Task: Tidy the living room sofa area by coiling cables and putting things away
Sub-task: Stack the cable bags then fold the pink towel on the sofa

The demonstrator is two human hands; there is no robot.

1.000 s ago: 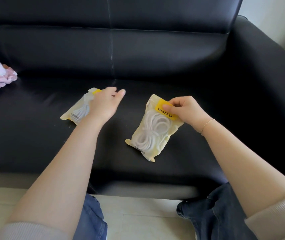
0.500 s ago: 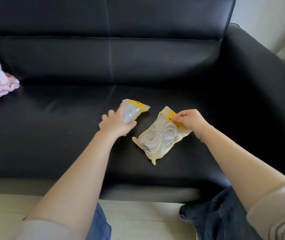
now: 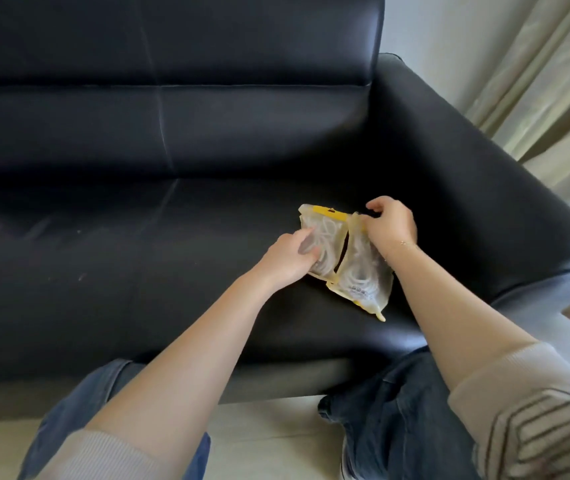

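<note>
2 clear pouches with yellow header strips sit side by side on the seat of the black sofa [image 3: 207, 258], toward its right end, near the armrest. Each pouch contains a coiled white cable.

The left pouch [image 3: 325, 237] is held by the left hand [image 3: 290, 256]: fingers curled onto its near left face, thumb along its left edge. The pouch extends far and right of that grip, header strip at the far end.

The right pouch [image 3: 363, 275] is pinched at its far top edge by the right hand [image 3: 392, 223], fingers bent over the header. Its body hangs near and below the grip, lower corner touching the seat. The inner edges of the 2 pouches touch.

A beige curtain [image 3: 536, 81] hangs at far right.
</note>
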